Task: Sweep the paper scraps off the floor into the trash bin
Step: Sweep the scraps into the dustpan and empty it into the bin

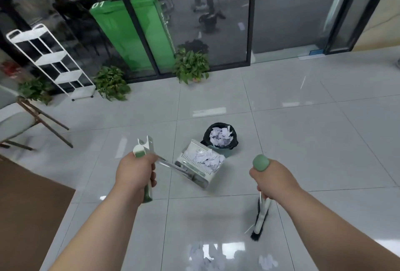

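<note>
Left hand [134, 173]: I see it gripping the dustpan [188, 160] handle; the pan is probably stiff and light.
Right hand [272, 175]: wrapped round the broom [260, 218] top.
Paper scraps [203, 257]: at 6 o'clock, likely featherlight and quick to scatter.

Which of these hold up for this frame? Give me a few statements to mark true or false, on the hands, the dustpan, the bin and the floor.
1. The left hand grips the dustpan by its handle. True.
2. The dustpan is empty. False: paper scraps lie in it.
3. The trash bin already has scraps inside. True.
4. The right hand is open and holds nothing. False: it grips the broom at the top of its handle.
5. No scraps are left on the floor. False: a loose pile lies on the tiles near the bottom edge of the view.
</note>
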A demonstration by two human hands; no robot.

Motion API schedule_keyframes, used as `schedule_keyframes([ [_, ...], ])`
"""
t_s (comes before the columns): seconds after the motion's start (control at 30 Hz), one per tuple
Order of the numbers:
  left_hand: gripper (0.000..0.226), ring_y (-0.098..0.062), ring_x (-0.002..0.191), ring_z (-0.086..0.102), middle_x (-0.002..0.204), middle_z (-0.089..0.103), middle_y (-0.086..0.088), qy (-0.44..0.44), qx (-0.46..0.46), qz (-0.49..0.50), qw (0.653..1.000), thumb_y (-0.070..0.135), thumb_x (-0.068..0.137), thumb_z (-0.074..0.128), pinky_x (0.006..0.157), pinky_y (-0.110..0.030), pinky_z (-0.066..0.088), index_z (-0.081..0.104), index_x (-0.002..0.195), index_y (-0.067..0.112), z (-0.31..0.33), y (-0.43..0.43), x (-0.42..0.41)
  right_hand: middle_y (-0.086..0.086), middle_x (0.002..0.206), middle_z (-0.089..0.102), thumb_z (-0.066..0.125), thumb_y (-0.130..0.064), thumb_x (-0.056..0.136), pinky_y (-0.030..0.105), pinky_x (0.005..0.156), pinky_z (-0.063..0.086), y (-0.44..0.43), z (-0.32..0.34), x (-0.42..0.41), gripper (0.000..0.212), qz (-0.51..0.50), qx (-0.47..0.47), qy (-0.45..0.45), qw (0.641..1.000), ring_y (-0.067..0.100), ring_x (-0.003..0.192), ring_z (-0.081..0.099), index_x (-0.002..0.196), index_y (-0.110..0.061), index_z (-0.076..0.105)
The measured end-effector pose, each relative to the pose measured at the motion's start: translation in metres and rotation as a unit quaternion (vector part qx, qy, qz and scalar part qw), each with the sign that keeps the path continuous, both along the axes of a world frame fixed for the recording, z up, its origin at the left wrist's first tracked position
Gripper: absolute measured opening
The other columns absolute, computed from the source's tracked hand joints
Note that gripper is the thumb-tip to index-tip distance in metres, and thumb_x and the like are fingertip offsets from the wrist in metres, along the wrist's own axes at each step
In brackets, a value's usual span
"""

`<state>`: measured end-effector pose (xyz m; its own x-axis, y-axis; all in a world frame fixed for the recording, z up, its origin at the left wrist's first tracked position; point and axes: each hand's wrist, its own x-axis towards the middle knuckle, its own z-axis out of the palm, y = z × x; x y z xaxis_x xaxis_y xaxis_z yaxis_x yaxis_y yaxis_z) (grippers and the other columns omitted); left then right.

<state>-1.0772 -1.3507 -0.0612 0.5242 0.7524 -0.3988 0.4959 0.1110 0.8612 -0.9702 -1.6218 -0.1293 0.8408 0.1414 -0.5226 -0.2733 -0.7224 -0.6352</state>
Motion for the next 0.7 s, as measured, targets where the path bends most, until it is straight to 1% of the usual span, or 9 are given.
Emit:
schedule_keyframes([
  [0.07, 0.012, -0.020, 0.047, 0.040, 0.067, 0.048, -0.007, 0.002, 0.008, -0.006, 1.000, 0.004, 0.092, 0.061, 0.047, -0.027, 0.037, 0.055, 0.083, 0.010, 0.003, -0.002, 0.022, 0.001, 0.050, 0.057, 0.054, -0.028, 0.080, 0.027, 0.054, 0.041, 0.002, -0.002, 0.014, 0.019, 0.008, -0.020, -0.021, 1.000, 0.023, 0.043, 0.053, 0.065, -0.018, 0.048],
  [0.13, 0.012, -0.020, 0.047, 0.040, 0.067, 0.049, -0.007, 0.003, 0.014, -0.013, 1.000, 0.005, 0.093, 0.061, 0.047, -0.027, 0.037, 0.055, 0.083, 0.009, 0.003, -0.005, 0.045, -0.002, 0.046, 0.051, 0.053, -0.028, 0.079, 0.026, 0.052, 0.038, 0.002, -0.002, 0.032, 0.019, 0.016, -0.021, -0.020, 0.999, 0.023, 0.041, 0.049, 0.064, -0.018, 0.045],
  [0.3, 0.011, -0.021, 0.048, 0.043, 0.069, 0.051, -0.008, 0.012, 0.035, -0.020, 0.999, 0.006, 0.092, 0.059, 0.047, -0.028, 0.040, 0.056, 0.083, 0.010, -0.001, -0.009, 0.101, -0.001, 0.053, 0.053, 0.055, -0.031, 0.079, 0.027, 0.055, 0.040, -0.006, -0.013, 0.068, 0.023, 0.007, -0.019, -0.012, 1.000, 0.023, 0.050, 0.051, 0.062, -0.020, 0.044],
  [0.4, 0.009, -0.021, 0.049, 0.044, 0.071, 0.053, -0.008, 0.016, 0.051, -0.019, 0.998, 0.007, 0.092, 0.058, 0.047, -0.028, 0.041, 0.057, 0.084, 0.011, -0.008, -0.009, 0.128, -0.001, 0.055, 0.053, 0.055, -0.032, 0.079, 0.028, 0.056, 0.040, -0.007, -0.020, 0.081, 0.024, 0.003, -0.017, -0.011, 1.000, 0.023, 0.051, 0.055, 0.062, -0.020, 0.043],
  [0.47, 0.007, -0.022, 0.050, 0.045, 0.072, 0.054, -0.009, 0.019, 0.072, -0.031, 0.997, 0.007, 0.091, 0.056, 0.049, -0.028, 0.042, 0.058, 0.086, 0.011, -0.011, -0.010, 0.145, -0.001, 0.053, 0.050, 0.054, -0.032, 0.079, 0.028, 0.056, 0.038, -0.006, -0.022, 0.088, 0.025, 0.001, -0.013, -0.012, 1.000, 0.024, 0.051, 0.055, 0.061, -0.020, 0.041],
  [0.53, 0.007, -0.024, 0.050, 0.047, 0.072, 0.055, -0.009, 0.026, 0.101, -0.054, 0.993, 0.008, 0.092, 0.055, 0.050, -0.029, 0.044, 0.060, 0.091, 0.010, -0.017, -0.014, 0.161, -0.005, 0.047, 0.042, 0.054, -0.031, 0.079, 0.028, 0.055, 0.035, -0.004, -0.023, 0.097, 0.027, 0.001, -0.011, -0.012, 1.000, 0.024, 0.050, 0.052, 0.060, -0.020, 0.038],
  [0.6, 0.010, -0.026, 0.052, 0.052, 0.072, 0.059, -0.008, 0.049, 0.144, -0.090, 0.984, 0.009, 0.092, 0.053, 0.052, -0.032, 0.050, 0.061, 0.093, 0.015, -0.028, -0.020, 0.173, -0.005, 0.041, 0.035, 0.052, -0.029, 0.079, 0.027, 0.053, 0.032, 0.002, -0.024, 0.105, 0.028, 0.004, -0.014, -0.009, 1.000, 0.024, 0.048, 0.053, 0.060, -0.020, 0.036],
  [0.67, 0.014, -0.027, 0.056, 0.057, 0.072, 0.062, -0.004, 0.075, 0.191, -0.140, 0.969, 0.014, 0.092, 0.052, 0.055, -0.038, 0.056, 0.062, 0.095, 0.023, -0.041, -0.029, 0.182, -0.005, 0.038, 0.036, 0.051, -0.029, 0.081, 0.026, 0.052, 0.031, 0.011, -0.024, 0.118, 0.027, 0.003, -0.010, -0.016, 1.000, 0.024, 0.045, 0.056, 0.060, -0.019, 0.037],
  [0.7, 0.017, -0.026, 0.058, 0.058, 0.072, 0.062, -0.001, 0.085, 0.211, -0.163, 0.960, 0.015, 0.092, 0.050, 0.056, -0.039, 0.057, 0.062, 0.099, 0.025, -0.046, -0.033, 0.185, -0.005, 0.038, 0.039, 0.051, -0.029, 0.082, 0.025, 0.051, 0.032, 0.016, -0.025, 0.124, 0.027, 0.003, -0.007, -0.021, 1.000, 0.024, 0.044, 0.057, 0.060, -0.019, 0.039],
])
